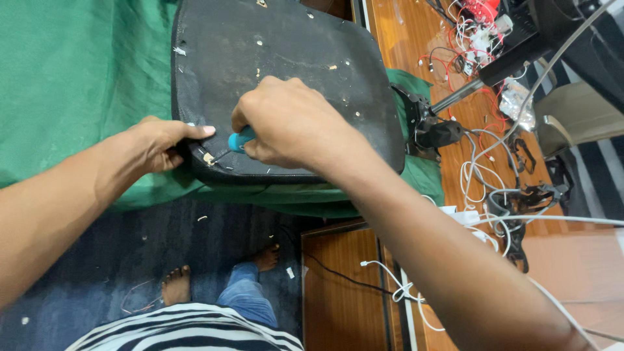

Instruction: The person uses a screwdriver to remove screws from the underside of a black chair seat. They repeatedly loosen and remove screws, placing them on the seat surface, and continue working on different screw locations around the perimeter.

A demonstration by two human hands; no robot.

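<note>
Hands: left [156, 144] pinches seat pad [286, 84] edge at 9 o'clock; right [289, 123] fisted on teal tool [239, 141] | pad on green cloth [78, 78], stiff, likely heavy; grip rim | tip blurred, maybe prying staple.

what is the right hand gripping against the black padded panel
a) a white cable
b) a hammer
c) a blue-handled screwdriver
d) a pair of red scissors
c: the right hand closes around a blue-handled screwdriver whose thin tip points at the near edge of the black padded panel, while the left hand grips that panel's edge.
</note>
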